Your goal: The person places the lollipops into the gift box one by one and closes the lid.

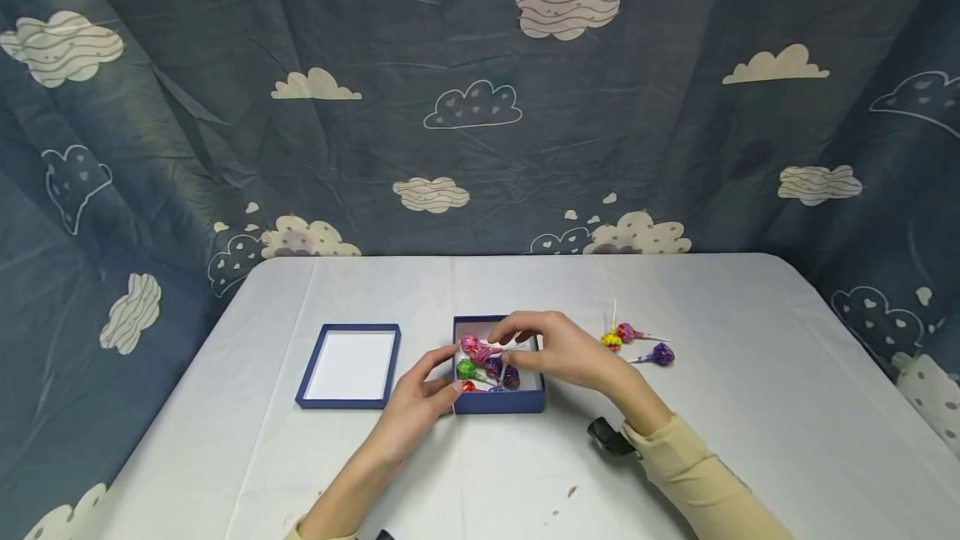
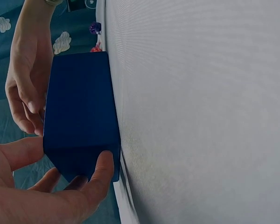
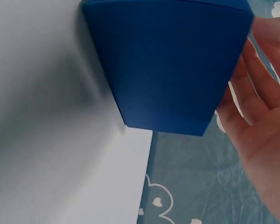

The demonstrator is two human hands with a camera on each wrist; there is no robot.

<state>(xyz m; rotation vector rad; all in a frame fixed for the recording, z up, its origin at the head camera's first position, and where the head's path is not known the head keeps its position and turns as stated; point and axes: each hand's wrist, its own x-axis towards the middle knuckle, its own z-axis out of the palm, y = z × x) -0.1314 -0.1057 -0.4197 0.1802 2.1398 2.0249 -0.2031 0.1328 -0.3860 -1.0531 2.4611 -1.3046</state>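
My left hand (image 1: pixel 411 407) holds the left end of the open blue box (image 1: pixel 498 402); its thumb presses the outer wall and its forefinger lies at the rim. Inside sit several wrapped lollipops, among them a pink one (image 1: pixel 477 348), a green one (image 1: pixel 467 369) and a dark purple one (image 1: pixel 511 377). Over the box's right side reaches my right hand (image 1: pixel 558 350), thumb and forefinger parted near the pink lollipop's stick. In the right wrist view the blue box wall (image 3: pixel 168 65) hides the tips of the right hand (image 3: pixel 266 102).
A blue-rimmed lid (image 1: pixel 348 365) with a white inside lies left of the box. To the right, on the white table (image 1: pixel 720 440), are a yellow lollipop (image 1: pixel 611 342), a pink-red one (image 1: pixel 626 332) and a purple one (image 1: pixel 663 354). A cloud-patterned curtain (image 1: pixel 480 157) hangs behind.
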